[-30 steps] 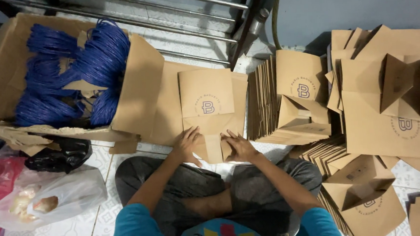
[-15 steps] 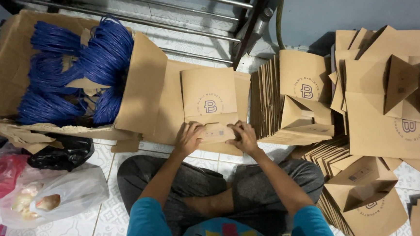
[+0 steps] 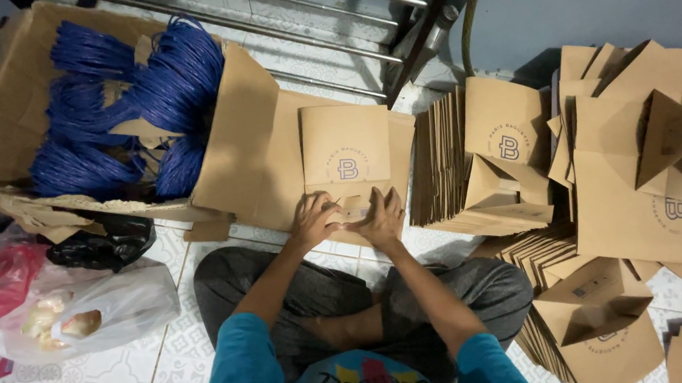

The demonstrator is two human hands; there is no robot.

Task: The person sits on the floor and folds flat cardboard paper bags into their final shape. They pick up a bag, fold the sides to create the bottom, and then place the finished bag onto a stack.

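Observation:
A flat brown paper bag with a round printed mark lies on the tiled floor in front of my crossed legs. My left hand and my right hand press side by side on the bag's folded bottom flap at its near edge. Fingers of both hands are spread over the fold. The bag rests on more flat brown card that leans against a big box.
A large open cardboard box at the left holds bundles of blue cord handles. Stacks of folded brown bags stand at the right, with opened ones beyond. Plastic bags lie at the left; a metal railing runs behind.
Both hands have moved closer together on the bag's bottom flap and pressed it down flat. The view has shifted slightly.

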